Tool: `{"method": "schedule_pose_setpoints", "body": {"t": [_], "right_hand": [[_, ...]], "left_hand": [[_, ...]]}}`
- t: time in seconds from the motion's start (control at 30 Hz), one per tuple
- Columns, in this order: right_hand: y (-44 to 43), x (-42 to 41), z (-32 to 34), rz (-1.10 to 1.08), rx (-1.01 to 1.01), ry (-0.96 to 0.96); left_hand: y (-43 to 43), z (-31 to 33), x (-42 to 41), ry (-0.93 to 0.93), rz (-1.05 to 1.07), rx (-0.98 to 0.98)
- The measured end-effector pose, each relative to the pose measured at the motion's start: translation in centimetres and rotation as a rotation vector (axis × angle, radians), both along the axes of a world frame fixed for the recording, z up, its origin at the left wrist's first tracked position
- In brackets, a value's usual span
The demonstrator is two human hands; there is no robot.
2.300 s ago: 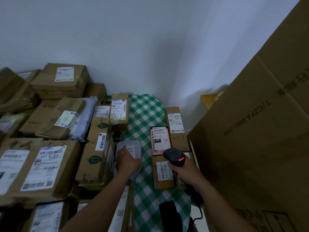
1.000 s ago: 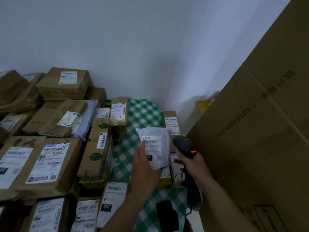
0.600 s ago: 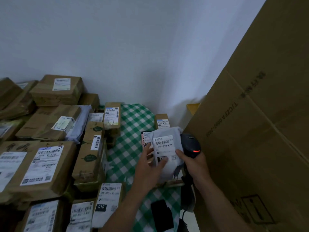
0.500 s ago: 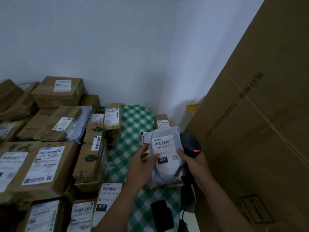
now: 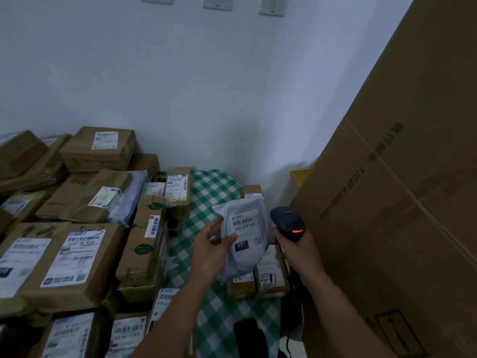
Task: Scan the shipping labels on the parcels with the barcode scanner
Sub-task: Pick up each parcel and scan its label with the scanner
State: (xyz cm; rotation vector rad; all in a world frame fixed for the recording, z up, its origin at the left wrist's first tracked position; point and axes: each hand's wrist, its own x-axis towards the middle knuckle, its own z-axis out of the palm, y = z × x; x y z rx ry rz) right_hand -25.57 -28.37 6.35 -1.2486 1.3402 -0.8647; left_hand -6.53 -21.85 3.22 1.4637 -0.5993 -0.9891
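Pinching the grey mailer (image 5: 244,235) label-up, the left hand (image 5: 209,244) seemingly offers it to the scanner (image 5: 287,223), gripped by the right hand (image 5: 297,252) at three o'clock.

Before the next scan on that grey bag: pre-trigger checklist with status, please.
1. Grip: left hand holds the grey bag above the checked cloth: ok.
2. Shipping label faces the camera, barcode uncovered: ok.
3. Right hand grips the barcode scanner: ok.
4. Scanner's red light lit: ok.
5. Scanner aimed at the label: not ok; it sits beside the bag's right edge, not in front.
6. Label flat enough to read: cannot tell.
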Motion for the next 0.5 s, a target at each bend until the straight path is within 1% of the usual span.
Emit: {"method": "schedule_pose_setpoints", "body": {"t": [0.17,0.4,0.5], "right_hand": [[0.6,1.1,1.0,0.18,0.015,0.077],[1.5,2.9,1.6,0.33,0.08,0.133],[1.6,3.3,1.9,0.355,0.108,0.143]], "left_hand": [[-1.9,0.0,0.7,-0.01,0.095,-0.03],[-3.1,-0.7,1.7,-0.093,0.191,0.013],[-3.1,-1.1,1.8,-0.099,0.208,0.026]]}}
